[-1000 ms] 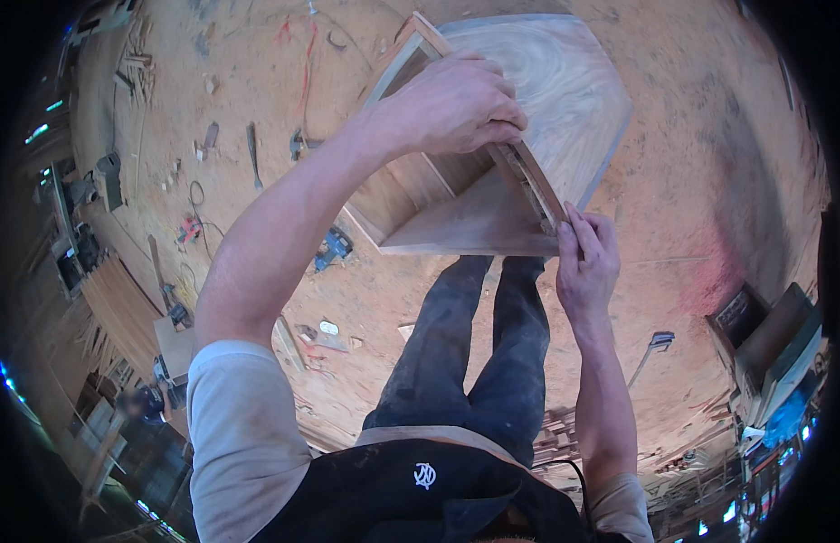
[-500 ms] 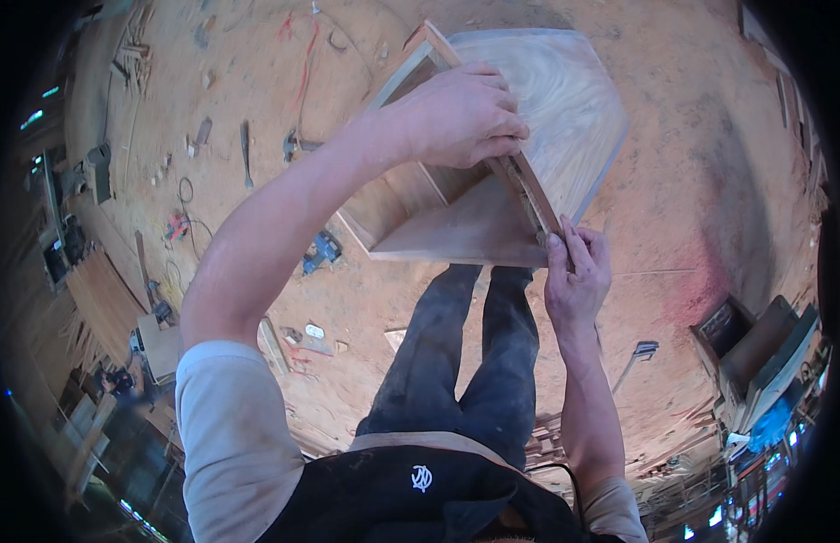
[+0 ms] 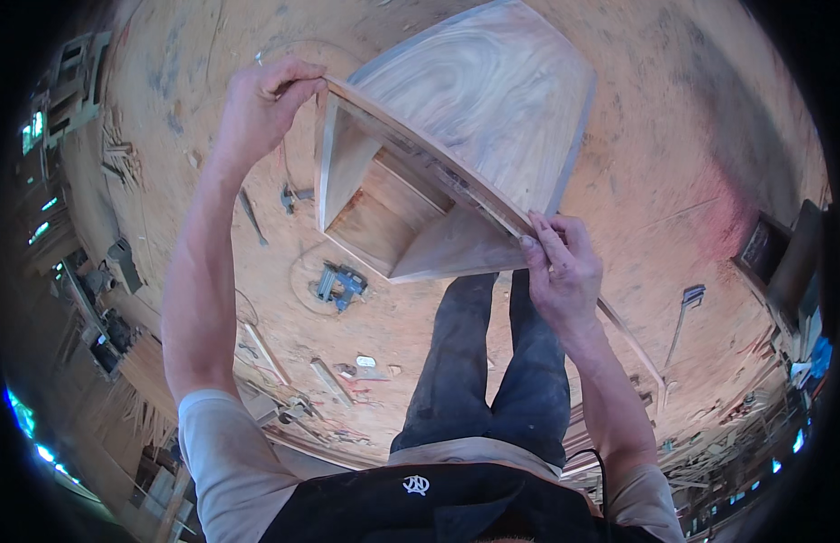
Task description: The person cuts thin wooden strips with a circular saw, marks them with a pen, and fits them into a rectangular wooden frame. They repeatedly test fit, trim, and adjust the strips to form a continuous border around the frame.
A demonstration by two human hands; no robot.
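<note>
The person is standing on a sawdust-covered workshop floor [image 3: 691, 181] and holding up an open wooden box frame [image 3: 456, 172], which is filling the 12 o'clock part of the view, above the person's dark trousers [image 3: 492, 362]. The frame is tilted, its broad grained panel facing up and to the right, its hollow inside opening toward 7 o'clock.

The left hand [image 3: 266, 104] is gripping the frame's upper left corner at about 10 o'clock; its fingers [image 3: 293, 86] are curling together and pinching the thin front edge there, thumb underneath. The right hand [image 3: 560, 267] is sitting at about 3 o'clock from the picture's centre, at the frame's lower right corner; its fingers [image 3: 539, 237] are lying close together, pressed against the end of the narrow front rail, with the thumb alongside. Both hands are touching the wood, one at each end of the same long front edge.

Below the frame, on the floor at 8 o'clock, a blue-grey power tool [image 3: 340, 285] is lying inside a faint circular mark. A hammer [image 3: 293, 195] is lying just left of the frame's side panel. Small scraps of wood [image 3: 329, 380] are lying nearer the person's feet. Stacked timber and clutter [image 3: 103, 290] are lining the left rim at 9 o'clock.
</note>
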